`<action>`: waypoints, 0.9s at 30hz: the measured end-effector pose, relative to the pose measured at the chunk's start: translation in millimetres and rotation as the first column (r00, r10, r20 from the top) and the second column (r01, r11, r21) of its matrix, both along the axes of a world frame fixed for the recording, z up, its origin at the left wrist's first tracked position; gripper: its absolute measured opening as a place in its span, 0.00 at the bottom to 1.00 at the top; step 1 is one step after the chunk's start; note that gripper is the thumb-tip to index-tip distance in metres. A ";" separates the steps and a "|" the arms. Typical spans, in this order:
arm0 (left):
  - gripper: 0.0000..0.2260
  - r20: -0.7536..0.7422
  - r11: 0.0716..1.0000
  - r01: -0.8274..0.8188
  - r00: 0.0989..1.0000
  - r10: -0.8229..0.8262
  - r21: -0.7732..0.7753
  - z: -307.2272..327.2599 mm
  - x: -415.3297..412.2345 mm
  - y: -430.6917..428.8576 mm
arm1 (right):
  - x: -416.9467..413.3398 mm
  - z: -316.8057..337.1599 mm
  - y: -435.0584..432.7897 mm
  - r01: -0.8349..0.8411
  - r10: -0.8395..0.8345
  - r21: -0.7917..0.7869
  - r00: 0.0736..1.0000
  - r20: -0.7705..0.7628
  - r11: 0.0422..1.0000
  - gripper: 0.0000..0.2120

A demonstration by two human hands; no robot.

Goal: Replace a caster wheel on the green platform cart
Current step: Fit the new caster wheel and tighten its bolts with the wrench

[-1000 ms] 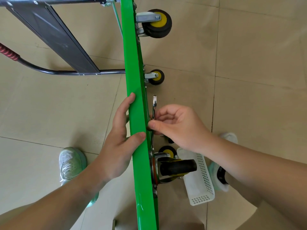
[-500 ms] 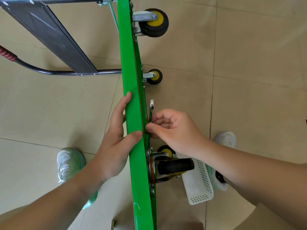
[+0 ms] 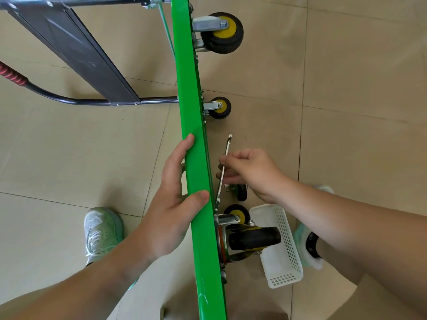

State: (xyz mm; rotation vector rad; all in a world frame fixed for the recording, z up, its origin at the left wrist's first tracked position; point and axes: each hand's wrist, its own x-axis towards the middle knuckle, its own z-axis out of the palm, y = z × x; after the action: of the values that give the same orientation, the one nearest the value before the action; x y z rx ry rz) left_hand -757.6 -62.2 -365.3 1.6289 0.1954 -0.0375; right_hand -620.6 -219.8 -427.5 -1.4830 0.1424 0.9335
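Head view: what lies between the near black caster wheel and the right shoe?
A white perforated plastic basket, lying on the tiled floor; the head view shows it.

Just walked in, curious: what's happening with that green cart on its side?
A person has the green platform cart stood on edge, the left hand gripping its deck. The right hand holds a slim silver wrench, its lower end at the mounting plate of the nearest black-and-yellow caster wheel. A white plastic basket sits beside it.

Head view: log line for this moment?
left hand: grips cart deck | right hand: holds wrench at near caster | loose caster, basket on floor
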 end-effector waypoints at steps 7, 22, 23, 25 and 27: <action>0.35 -0.004 1.000 -0.012 1.000 0.012 -0.010 0.7 0.0 -3.3 | -2.1 49.2 -9.8 -0.153 0.116 0.131 0.961 0.250 0.980 0.04; 0.36 -0.003 1.000 -0.019 1.000 0.019 0.014 1.1 -0.1 -4.8 | -32.6 42.1 -16.9 -0.230 0.196 0.039 0.896 0.398 0.972 0.08; 0.36 -0.006 1.000 -0.018 1.000 0.018 0.010 0.5 -0.1 -4.4 | -29.5 38.7 -14.3 -0.230 0.200 0.035 0.902 0.383 0.973 0.07; 0.37 -0.010 1.000 -0.014 1.000 0.014 0.003 -1.0 -0.4 -3.5 | -22.5 29.7 -9.8 -0.213 0.192 0.035 0.931 0.310 0.976 0.06; 0.37 -0.015 1.000 -0.017 1.000 0.017 -0.006 -2.0 -1.0 -2.5 | -15.1 17.9 -6.4 -0.185 0.176 0.029 0.967 0.186 0.982 0.06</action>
State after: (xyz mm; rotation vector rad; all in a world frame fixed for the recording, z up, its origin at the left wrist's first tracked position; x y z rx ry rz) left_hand -758.6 -64.7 -367.3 1.6210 0.2203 -0.0372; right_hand -635.7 -226.2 -409.6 -1.5493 -0.1502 0.9337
